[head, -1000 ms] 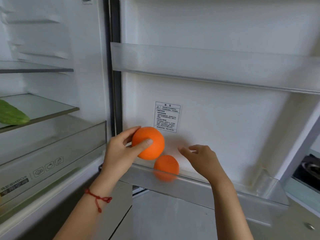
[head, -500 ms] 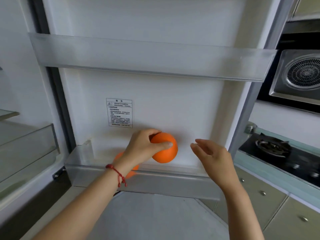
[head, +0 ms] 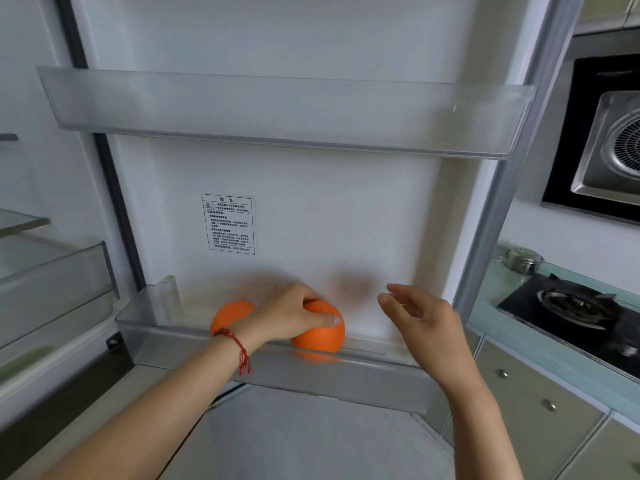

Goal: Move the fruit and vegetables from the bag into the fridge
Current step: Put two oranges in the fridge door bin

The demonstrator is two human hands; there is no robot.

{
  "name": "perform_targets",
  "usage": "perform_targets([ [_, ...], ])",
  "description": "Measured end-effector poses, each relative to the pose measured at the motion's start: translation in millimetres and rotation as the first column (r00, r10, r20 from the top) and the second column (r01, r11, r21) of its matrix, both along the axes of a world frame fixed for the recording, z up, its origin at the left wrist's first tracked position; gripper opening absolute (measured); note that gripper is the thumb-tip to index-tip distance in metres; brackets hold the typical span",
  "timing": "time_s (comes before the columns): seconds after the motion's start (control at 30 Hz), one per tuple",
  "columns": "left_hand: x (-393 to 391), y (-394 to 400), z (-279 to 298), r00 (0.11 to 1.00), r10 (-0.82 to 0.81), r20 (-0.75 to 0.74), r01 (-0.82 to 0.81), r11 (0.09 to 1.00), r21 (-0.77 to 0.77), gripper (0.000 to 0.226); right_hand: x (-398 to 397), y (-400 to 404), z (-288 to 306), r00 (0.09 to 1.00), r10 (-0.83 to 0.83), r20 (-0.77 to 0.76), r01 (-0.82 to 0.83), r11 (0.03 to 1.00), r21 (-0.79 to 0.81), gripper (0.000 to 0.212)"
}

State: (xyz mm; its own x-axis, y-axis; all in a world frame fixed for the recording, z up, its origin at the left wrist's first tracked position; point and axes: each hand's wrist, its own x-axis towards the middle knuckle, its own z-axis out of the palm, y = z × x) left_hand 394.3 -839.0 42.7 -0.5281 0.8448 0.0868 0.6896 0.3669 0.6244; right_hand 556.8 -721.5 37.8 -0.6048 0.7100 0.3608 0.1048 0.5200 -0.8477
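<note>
The fridge door stands open in front of me. My left hand (head: 292,317), with a red string on its wrist, grips an orange (head: 320,332) from above and holds it low inside the lower door shelf (head: 363,379). A second orange (head: 230,317) rests in the same shelf just to the left, partly hidden behind my left wrist. My right hand (head: 420,315) hovers open a little to the right of the held orange, fingers spread, touching nothing. The bag is out of view.
An upper clear door shelf (head: 277,112) spans the door above. A warning label (head: 231,223) is on the door liner. The fridge's glass shelf and drawer (head: 55,282) are at left. A gas hob (head: 575,306) and counter sit at right, cabinets below.
My left hand has carried the orange down and to the right into the lower door shelf, beside the first orange. The view has swung right, from the fridge interior to the door.
</note>
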Motion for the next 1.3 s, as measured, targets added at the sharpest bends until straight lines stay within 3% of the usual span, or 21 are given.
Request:
perform_targets([
  [0.27, 0, -3, -3, 0.995, 0.089, -0.035, -0.087, 0.994, 0.060, 0.046, 3, 1, -1, 0.999, 0.030, 0.012, -0.030, 0.999, 0.019, 0.032],
  [0.37, 1, -8, -3, 0.989, 0.146, -0.018, -0.141, 0.976, 0.165, 0.052, 5, -1, -1, 0.999, 0.037, 0.023, -0.037, 0.999, 0.029, 0.032],
  [0.57, 18, -25, 5, 0.986, 0.149, 0.068, -0.164, 0.862, 0.481, 0.033, 16, -15, 2, 1.000, -0.010, -0.017, 0.011, 0.999, 0.037, 0.030],
  [0.83, 57, -43, 1, 0.996, -0.052, 0.066, 0.005, 0.825, 0.565, 0.028, 56, -59, -10, 0.963, -0.248, -0.108, 0.250, 0.968, 0.002, 0.032],
  [1.03, 92, -31, -14, 0.976, -0.213, 0.037, 0.155, 0.809, 0.568, 0.028, 110, -78, -35, 0.891, -0.454, -0.001, 0.454, 0.891, 0.011, 0.034],
  [1.17, 131, -13, -28, 0.937, -0.314, -0.151, 0.346, 0.787, 0.511, 0.034, 161, -79, -52, 0.793, -0.599, 0.110, 0.592, 0.800, 0.094, 0.035],
  [1.3, 176, 12, -52, 0.885, -0.420, -0.200, 0.465, 0.789, 0.402, 0.039, 220, -75, -69, 0.685, -0.701, 0.198, 0.686, 0.712, 0.147, 0.038],
])
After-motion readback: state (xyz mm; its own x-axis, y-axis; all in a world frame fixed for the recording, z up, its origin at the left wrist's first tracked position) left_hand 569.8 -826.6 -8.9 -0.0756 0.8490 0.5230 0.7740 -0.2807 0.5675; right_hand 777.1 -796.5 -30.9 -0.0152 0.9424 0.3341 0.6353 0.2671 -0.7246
